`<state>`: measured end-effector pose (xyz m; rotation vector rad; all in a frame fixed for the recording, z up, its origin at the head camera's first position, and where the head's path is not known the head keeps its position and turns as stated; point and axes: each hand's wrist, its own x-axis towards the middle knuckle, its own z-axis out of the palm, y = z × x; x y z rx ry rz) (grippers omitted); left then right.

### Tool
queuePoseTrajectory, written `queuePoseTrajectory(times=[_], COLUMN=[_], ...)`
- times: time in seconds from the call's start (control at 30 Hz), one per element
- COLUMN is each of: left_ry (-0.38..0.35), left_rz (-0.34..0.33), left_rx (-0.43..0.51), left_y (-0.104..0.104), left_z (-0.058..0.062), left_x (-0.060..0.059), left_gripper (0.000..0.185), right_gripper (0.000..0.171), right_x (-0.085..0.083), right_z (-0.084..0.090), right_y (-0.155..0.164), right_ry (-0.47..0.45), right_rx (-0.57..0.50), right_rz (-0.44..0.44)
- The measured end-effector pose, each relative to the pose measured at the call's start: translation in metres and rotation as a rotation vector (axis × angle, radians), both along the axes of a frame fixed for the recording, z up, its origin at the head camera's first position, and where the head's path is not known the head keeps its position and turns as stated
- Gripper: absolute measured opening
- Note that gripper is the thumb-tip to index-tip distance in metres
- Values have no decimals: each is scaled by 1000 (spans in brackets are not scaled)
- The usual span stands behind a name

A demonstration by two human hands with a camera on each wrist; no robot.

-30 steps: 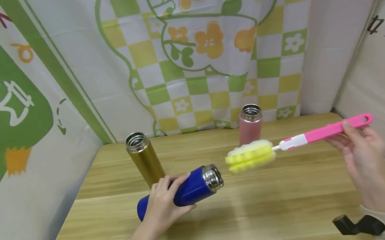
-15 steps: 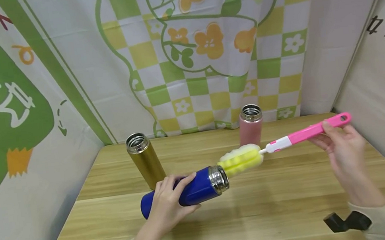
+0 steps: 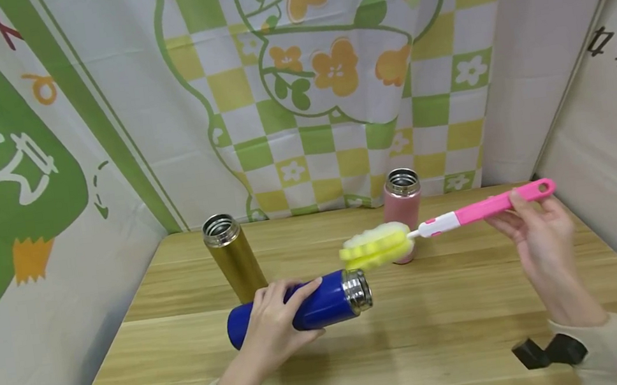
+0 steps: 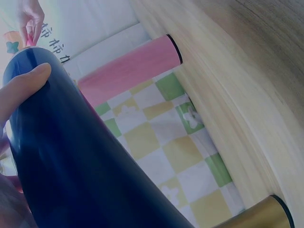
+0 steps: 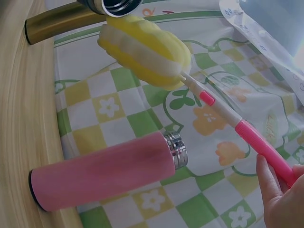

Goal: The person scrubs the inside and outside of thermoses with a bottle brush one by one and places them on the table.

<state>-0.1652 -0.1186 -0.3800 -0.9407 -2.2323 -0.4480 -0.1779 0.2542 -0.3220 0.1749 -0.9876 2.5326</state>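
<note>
The left hand (image 3: 273,328) grips a blue thermos bottle (image 3: 324,303) round its body, tilted so its open steel mouth points right. In the right hand (image 3: 546,243) is a bottle brush (image 3: 484,208), pinched by its pink handle, with its yellow and white sponge head (image 3: 379,246) pointing left. The sponge stands just above and behind the bottle's mouth in the head view, outside it. From the right wrist view, the sponge (image 5: 145,52) lies at or very near the mouth's rim (image 5: 121,5); whether they touch I cannot tell.
An uncapped gold thermos (image 3: 234,259) stands upright behind the left hand. Behind the brush stands an open pink thermos (image 3: 402,203), partly covered by the sponge. Both are on the wooden table (image 3: 448,342), with a printed cloth (image 3: 330,177) hanging at its back edge.
The right hand has brought the brush leftward to the blue bottle. Half a second ago the sponge overlapped the mouth; now it sits slightly higher. The left hand and bottle have shifted slightly right.
</note>
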Motion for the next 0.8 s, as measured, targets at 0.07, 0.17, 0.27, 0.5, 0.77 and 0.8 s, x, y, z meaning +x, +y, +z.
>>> queuePoseTrajectory(times=[0.07, 0.17, 0.27, 0.5, 0.77, 0.8], left_ry=[-4, -16, -26, -47, -126, -134], left_rz=[7, 21, 32, 54, 81, 80], left_rx=[-8, -18, -25, -16, -26, -24], left_y=[0, 1, 2, 4, 6, 6], left_z=[0, 1, 2, 2, 2, 2], left_x=[0, -1, -1, -6, -8, -8], left_gripper=[78, 77, 77, 76, 75, 75], right_gripper=[4, 4, 3, 8, 9, 8], right_x=[-1, -1, -1, -1, 0, 0], right_z=[0, 1, 1, 1, -3, -3], right_y=[-2, -4, -5, -6, -8, -7], right_ry=[17, 38, 44, 14, -25, -24], right_rx=[-11, -25, -37, -51, -59, -61], right_rz=[6, 15, 23, 46, 68, 73])
